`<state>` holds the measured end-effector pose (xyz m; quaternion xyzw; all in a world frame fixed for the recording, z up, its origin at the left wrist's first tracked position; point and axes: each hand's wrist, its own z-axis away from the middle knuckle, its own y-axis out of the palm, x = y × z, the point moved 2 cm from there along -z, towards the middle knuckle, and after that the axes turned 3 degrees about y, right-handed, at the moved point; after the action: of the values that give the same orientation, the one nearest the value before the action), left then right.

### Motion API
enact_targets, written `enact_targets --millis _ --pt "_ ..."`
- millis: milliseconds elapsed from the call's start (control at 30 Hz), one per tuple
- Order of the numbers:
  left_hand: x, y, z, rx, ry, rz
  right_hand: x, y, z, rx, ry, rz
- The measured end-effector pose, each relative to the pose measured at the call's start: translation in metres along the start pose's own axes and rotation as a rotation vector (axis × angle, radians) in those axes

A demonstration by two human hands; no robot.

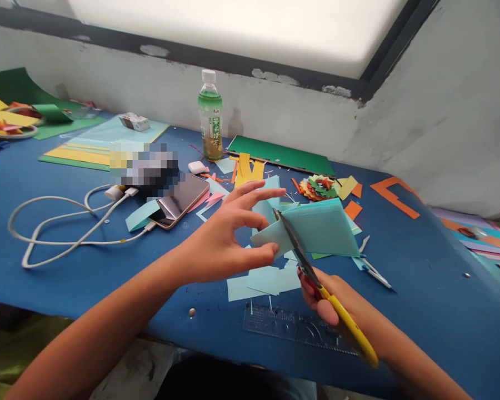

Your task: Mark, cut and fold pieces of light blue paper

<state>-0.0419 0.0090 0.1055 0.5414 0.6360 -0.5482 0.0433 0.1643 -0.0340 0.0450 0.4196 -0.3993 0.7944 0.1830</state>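
Observation:
Between thumb and index finger, my left hand (229,233) pinches the left edge of a folded sheet of light blue paper (320,228), its other fingers spread. My right hand (341,303) grips scissors (302,255) with yellow and red handles. Their blades point up and away from me and lie across the paper just right of my left fingertips. Below the paper, several light blue paper strips (262,282) lie on the table, and a clear plastic ruler (295,328) is partly under my right hand.
A blue table (108,294) carries a green-labelled bottle (211,119), a phone (181,201) with a white cable (79,243), and a ring of coloured paper (318,188). Yellow strips (250,169), an orange paper frame (394,197) and a pen (377,275) lie around. A wall stands behind.

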Motion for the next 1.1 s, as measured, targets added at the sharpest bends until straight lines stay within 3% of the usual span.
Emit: enact_targets --millis 200,1100 --pt "0.0 0.001 0.0 0.03 0.008 -0.003 -0.011 0.004 -0.003 -0.018 -0.088 0.017" --pt "0.001 0.002 -0.001 0.017 0.021 -0.001 -0.009 0.006 -0.002 -0.041 -0.101 0.023"
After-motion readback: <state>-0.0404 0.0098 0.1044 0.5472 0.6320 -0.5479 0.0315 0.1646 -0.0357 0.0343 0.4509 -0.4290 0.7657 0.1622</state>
